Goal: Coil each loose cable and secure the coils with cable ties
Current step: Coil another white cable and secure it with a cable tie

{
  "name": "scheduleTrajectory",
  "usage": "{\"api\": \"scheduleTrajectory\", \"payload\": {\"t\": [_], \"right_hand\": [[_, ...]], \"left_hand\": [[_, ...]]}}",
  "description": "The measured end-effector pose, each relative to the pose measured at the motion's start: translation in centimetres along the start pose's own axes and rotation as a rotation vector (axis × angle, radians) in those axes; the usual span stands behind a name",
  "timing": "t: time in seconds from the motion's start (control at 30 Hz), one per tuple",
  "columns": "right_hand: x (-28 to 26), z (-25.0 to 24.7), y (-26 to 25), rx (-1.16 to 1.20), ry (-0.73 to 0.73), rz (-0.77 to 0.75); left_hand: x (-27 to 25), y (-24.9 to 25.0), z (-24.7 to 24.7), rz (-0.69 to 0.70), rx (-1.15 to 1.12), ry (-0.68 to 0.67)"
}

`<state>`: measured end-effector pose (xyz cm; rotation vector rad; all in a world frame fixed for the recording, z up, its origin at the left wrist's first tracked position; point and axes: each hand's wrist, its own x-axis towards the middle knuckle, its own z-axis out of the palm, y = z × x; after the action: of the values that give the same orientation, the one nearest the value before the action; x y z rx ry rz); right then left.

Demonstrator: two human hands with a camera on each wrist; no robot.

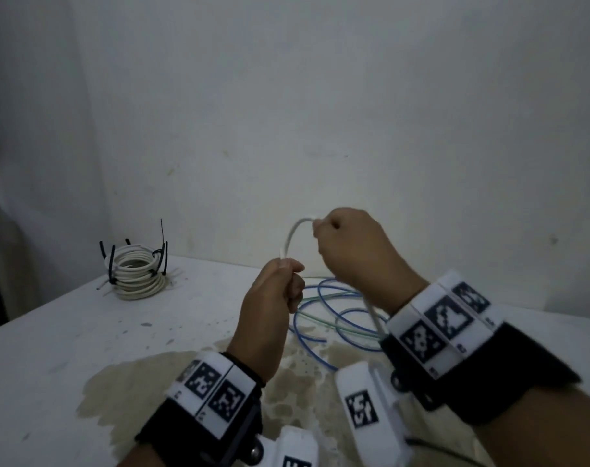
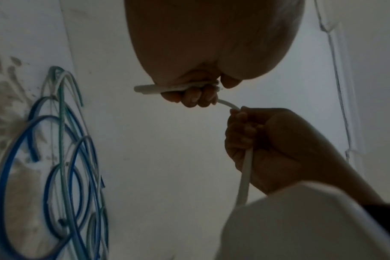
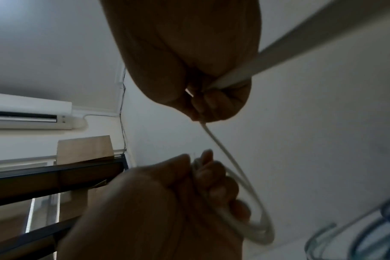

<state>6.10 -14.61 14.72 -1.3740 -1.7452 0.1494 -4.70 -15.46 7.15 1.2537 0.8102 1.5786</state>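
Up above the tabletop point(image 1: 67, 338), both hands are gripping one white cable point(image 1: 292, 235), a smooth, round, fairly stiff cord. The left hand point(image 1: 273, 298) is closing its fingers point(image 2: 196, 96) round one stretch of it, with a short blunt end sticking out of the fist in the left wrist view. The right hand point(image 1: 357, 247) is holding a stretch further along in a curled fist, higher up and nearer the wall. Between the two fists the cable is arching in a short upright curve, rising from the left hand and bending over rightward into the right hand. From under the right hand the rest is running straight down toward the person. In the right wrist view, a loop is curving round the left hand's fingers. Lying flat on the tabletop behind the hands are the loose cables point(image 1: 334, 315), thin blue and pale green strands sprawling in wide overlapping curves. Well apart at the far left is sitting a white coil point(image 1: 137, 274), its rounds stacked and bound by black ties point(image 1: 111, 267) with tails pointing up. The tabletop is white and matte, with brownish stains and dark specks.
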Motion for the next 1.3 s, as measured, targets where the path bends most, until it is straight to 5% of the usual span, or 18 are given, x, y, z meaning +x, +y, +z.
{"api": "scheduleTrajectory", "payload": {"t": [0.23,0.43,0.6,0.83,1.3], "right_hand": [[-5.9,1.4,0.7,0.222,0.052,-0.056],[-8.7,2.6,2.4,0.034,-0.060,-0.248],[-10.9,3.0,3.7,-0.069,-0.063,-0.315],[-11.8,3.6,4.4,-0.166,0.052,-0.284],[-11.8,3.3,7.1,-0.173,-0.140,-0.227]], "left_hand": [[-0.1,-0.7,1.5,-0.146,-0.318,0.004],[-0.2,0.3,1.4,-0.350,-0.540,-0.108],[-0.1,0.5,1.2,-0.324,-0.534,-0.039],[-0.4,0.3,1.1,-0.322,-0.556,-0.143],[-0.7,-0.2,0.9,-0.323,-0.642,-0.235]]}}
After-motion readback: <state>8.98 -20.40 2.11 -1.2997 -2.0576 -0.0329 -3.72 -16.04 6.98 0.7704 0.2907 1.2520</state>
